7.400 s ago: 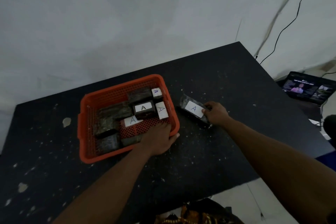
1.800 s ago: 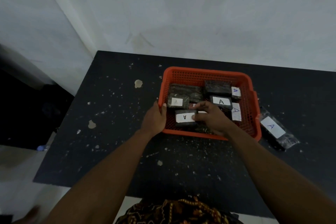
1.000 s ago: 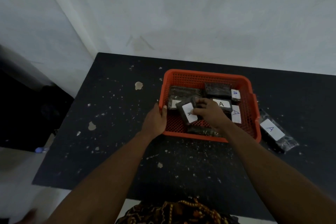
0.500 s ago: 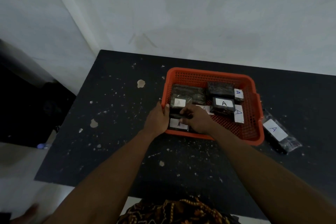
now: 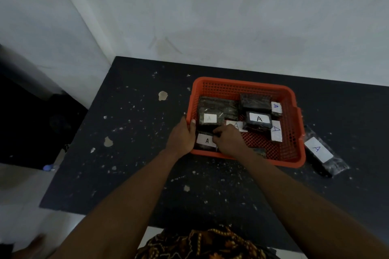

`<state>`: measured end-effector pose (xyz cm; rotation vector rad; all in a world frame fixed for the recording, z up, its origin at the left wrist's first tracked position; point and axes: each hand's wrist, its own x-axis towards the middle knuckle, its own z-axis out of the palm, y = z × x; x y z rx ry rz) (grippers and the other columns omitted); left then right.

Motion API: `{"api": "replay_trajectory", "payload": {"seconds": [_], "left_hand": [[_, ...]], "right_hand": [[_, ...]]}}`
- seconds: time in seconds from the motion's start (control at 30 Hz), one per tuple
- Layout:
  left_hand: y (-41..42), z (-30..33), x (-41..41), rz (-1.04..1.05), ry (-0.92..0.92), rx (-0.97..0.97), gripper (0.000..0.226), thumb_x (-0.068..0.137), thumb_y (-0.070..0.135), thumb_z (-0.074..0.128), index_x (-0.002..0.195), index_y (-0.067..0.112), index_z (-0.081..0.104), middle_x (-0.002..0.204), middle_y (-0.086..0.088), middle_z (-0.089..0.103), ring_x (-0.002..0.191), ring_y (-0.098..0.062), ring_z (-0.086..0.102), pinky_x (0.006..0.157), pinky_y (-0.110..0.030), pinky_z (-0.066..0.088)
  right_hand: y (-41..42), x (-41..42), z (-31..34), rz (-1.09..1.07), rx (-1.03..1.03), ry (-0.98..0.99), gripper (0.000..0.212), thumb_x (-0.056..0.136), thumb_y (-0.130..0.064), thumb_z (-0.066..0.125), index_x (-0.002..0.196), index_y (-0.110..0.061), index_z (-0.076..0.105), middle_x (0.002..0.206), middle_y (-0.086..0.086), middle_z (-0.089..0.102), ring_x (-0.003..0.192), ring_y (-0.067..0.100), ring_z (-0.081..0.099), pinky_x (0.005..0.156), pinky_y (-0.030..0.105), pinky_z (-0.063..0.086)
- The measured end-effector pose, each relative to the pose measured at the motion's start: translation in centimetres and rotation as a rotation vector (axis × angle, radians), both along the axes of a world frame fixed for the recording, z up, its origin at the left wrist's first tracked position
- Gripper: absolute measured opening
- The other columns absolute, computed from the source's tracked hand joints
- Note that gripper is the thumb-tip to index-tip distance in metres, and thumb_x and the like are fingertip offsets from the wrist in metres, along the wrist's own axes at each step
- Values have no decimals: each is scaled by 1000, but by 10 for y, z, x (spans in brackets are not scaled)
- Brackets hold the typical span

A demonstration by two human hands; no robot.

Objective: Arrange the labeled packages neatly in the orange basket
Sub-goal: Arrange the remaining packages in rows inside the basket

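1. i see the left hand [image 5: 182,137] gripping the near-left corner of the basket [image 5: 293,109].
2. the right hand [image 5: 228,139] rests on a package [image 5: 205,141] in that corner; i cannot tell its grip in the dim view.
3. another package [image 5: 321,152] lies on the table [image 5: 136,164], just right of the basket.

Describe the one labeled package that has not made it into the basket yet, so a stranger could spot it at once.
Start at the orange basket on the dark speckled table. Just outside the basket's right wall, near its front right corner, a dark clear-wrapped package lies flat on the tabletop at an angle. It bears a white label with a blue A, and it is the only package lying outside the basket.
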<state>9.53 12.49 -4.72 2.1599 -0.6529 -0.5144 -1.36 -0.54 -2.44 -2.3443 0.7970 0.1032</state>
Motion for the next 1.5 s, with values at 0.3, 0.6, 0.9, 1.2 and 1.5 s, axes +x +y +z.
{"api": "replay_trajectory", "payload": {"seconds": [0.3, 0.6, 0.9, 1.2, 1.5], "left_hand": [[1, 1, -1, 19, 0, 34, 30, 102, 41, 37, 114, 17, 50, 94, -2, 64, 90, -20, 64, 78, -38, 51], [6, 11, -12, 167, -496, 6, 50, 85, 41, 59, 126, 18, 43, 122, -10, 47, 108, -18, 45, 90, -31, 37], [1, 20, -53, -545, -554, -87, 28, 91, 42, 54, 90, 16, 66, 88, 2, 56, 81, -11, 50, 72, -32, 46], [-5, 15, -65, -656, -649, 313, 69, 89, 73, 19, 90, 20, 63, 94, -1, 58, 82, -12, 43, 69, -31, 35], [-4, 16, -67, -640, -677, 362, 70, 91, 72, 15, 93, 18, 59, 93, -2, 58, 84, -17, 49, 71, -32, 37]], "right_hand": [[-3, -5, 1, -24, 40, 45, 35, 93, -16, 46, 123, -9, 61, 120, 17, 63, 99, 29, 62, 81, 31, 49], [-42, -35, 14, -132, 28, 6, 14, 89, -8, 56, 94, -17, 66, 93, 5, 69, 75, 15, 63, 62, 28, 53], [-82, -73, 20, 233, -80, 334, 25, 82, -9, 64, 107, -10, 67, 108, 9, 67, 96, 23, 62, 86, 39, 52], [-82, -78, 16, 296, -61, 414, 21, 86, -18, 62, 104, -11, 69, 104, 9, 67, 92, 23, 61, 81, 34, 50], [-94, -96, 25, 168, 78, 197, 16, 83, -35, 63, 90, -24, 54, 89, 0, 59, 78, 15, 58, 65, 31, 48]]}}
